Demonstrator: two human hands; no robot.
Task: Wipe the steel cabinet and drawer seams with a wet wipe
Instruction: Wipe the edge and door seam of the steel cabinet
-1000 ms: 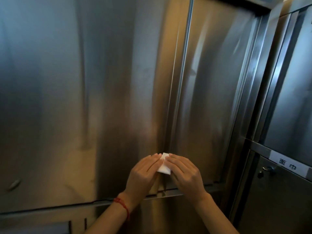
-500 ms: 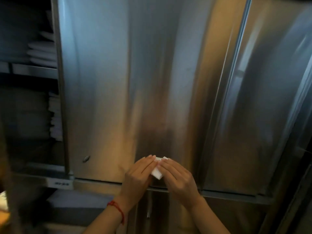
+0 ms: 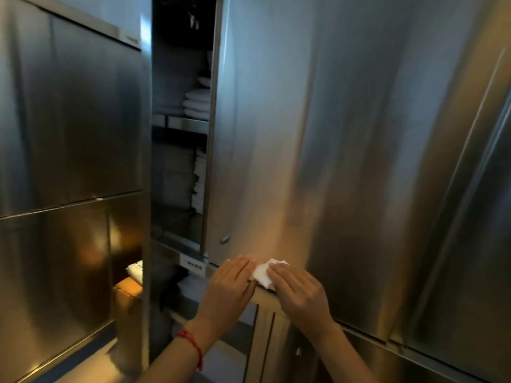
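The steel cabinet door (image 3: 318, 134) is brushed silver-grey, with a bluish cast near its top and a warm amber glow low down, just above the white wet wipe (image 3: 264, 275). The left side panel (image 3: 69, 134) is darker grey steel with orange-brown reflections. Inside the open cabinet, the folded linens (image 3: 197, 103) are white against a dark, shadowed interior. A thin red string bracelet (image 3: 190, 341) circles the left wrist. A small white label (image 3: 192, 264) carries dark print, too blurred to read.

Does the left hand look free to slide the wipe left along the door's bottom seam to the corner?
Probably yes. The left hand rests on the wet wipe, and the seam shows bare steel leftward.
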